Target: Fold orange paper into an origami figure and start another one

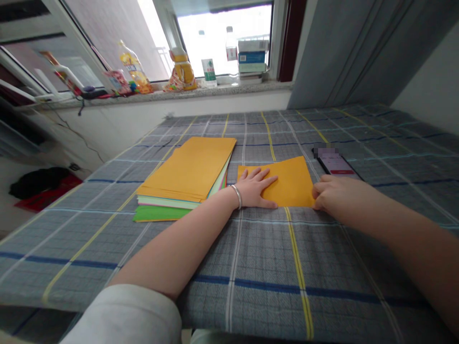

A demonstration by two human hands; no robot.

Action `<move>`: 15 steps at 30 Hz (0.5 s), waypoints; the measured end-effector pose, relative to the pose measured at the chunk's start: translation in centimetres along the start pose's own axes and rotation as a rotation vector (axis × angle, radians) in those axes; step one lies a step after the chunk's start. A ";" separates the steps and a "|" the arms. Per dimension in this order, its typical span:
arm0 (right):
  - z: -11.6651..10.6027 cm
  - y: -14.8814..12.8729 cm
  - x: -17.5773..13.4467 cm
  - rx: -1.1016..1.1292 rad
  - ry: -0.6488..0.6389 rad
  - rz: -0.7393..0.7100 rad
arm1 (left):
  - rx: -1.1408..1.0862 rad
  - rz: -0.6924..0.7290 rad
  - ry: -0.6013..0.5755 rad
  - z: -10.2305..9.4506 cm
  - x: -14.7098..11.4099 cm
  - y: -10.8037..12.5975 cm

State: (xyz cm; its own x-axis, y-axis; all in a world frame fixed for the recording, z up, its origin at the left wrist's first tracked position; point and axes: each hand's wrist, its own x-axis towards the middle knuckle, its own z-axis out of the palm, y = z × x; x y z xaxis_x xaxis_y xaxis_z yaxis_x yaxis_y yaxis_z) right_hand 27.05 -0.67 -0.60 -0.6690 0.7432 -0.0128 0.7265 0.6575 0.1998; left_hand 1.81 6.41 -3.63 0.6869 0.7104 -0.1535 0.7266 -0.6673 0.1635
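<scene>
A folded sheet of orange paper (290,179) lies on the checked cloth in front of me. My left hand (255,187), with a silver bangle at the wrist, rests flat on its left part, fingers spread. At the sheet's lower right corner is my right hand (326,193), its fingers curled and pressed together on the paper's edge. To the left of the sheet sits a stack of coloured paper (190,167), orange on top, with white and green sheets showing below. My left forearm passes over the stack's lower right corner.
A phone (337,162) with its screen lit lies just beyond my right hand. The grey checked cloth (265,258) covers the table. On the windowsill (215,93) stand bottles, a yellow jug (184,71) and stacked boxes (252,57). A grey curtain (358,52) hangs at the right.
</scene>
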 end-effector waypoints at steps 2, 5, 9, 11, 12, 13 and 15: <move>0.2 -0.1 -0.2 0.002 0.019 0.050 | 0.001 -0.002 -0.002 0.0 0.0 0.0; 0.5 -0.3 -0.4 -0.014 0.056 0.084 | 0.004 -0.001 -0.001 0.0 0.0 0.0; 0.6 -0.4 -0.5 -0.061 0.020 0.107 | 0.010 0.007 0.007 0.1 0.0 -0.1; 0.6 -0.5 -0.5 -0.065 -0.021 0.149 | 0.012 0.010 0.009 0.2 0.0 -0.1; 0.5 -0.4 -0.5 -0.062 -0.038 0.170 | 0.014 0.009 0.011 0.2 -0.1 -0.1; 0.3 -0.4 -0.4 -0.059 -0.055 0.188 | 0.016 0.009 0.013 0.2 -0.1 -0.1; -0.2 -0.3 -0.3 -0.053 -0.078 0.205 | 0.018 0.008 0.019 0.3 -0.1 0.0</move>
State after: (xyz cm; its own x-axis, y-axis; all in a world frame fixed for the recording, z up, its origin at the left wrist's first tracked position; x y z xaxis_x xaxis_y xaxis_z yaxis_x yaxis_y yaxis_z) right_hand 26.99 -1.06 -0.48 -0.4920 0.8695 -0.0423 0.8355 0.4853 0.2577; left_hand 1.72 6.31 -3.88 0.6921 0.7092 -0.1340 0.7216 -0.6765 0.1470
